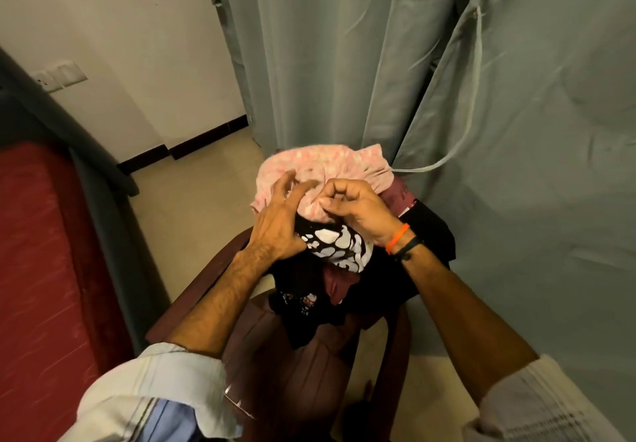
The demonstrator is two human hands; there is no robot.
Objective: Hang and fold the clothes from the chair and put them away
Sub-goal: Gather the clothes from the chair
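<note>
- Rolled-up pale sleeves [161, 393] sit nearest the camera, both forearms reaching forward over a dark brown chair [275, 372].
- Right hand [358, 211] pinches a fold of the pink garment [309, 166] between thumb and curled fingers, probably to lift it off first since it lies on top of the pile.
- Left hand [278, 221] has its fingers spread and lightly bent, touching the pink cloth's edge; it likely steadies the heap (whether it grips anything I cannot tell).
- Under the 2 hands lie a black-and-white patterned piece [337, 247] and dark clothes [309, 307], all heaped on the chair seat.
- Grey curtains [344, 63] hang behind the chair, a red bed [38, 269] stands to the left, and the floor [192, 193] is pale tile.
</note>
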